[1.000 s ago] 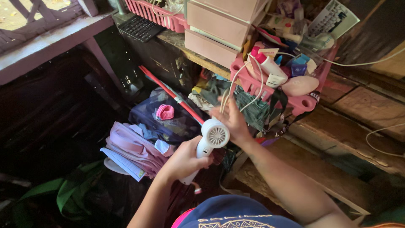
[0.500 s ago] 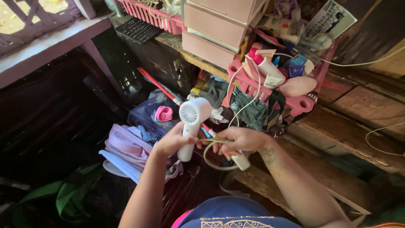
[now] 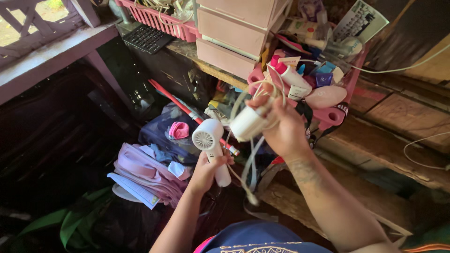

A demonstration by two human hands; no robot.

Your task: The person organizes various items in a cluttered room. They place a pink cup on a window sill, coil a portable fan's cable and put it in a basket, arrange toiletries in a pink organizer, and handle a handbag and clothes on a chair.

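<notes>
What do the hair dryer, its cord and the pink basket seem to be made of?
Hair dryer: looks like smooth white moulded plastic, with a slotted round grille at its end. Cord: probably rubbery or vinyl sheathing, since it bends in loose pale loops; it is blurred. Pink basket: seems rigid plastic with a dull sheen, with moulded slots and a thick rim.

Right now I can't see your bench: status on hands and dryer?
Left hand grip shut on hair dryer handle. Right hand shut on looped cord, blurred. Pink basket close behind.
</notes>
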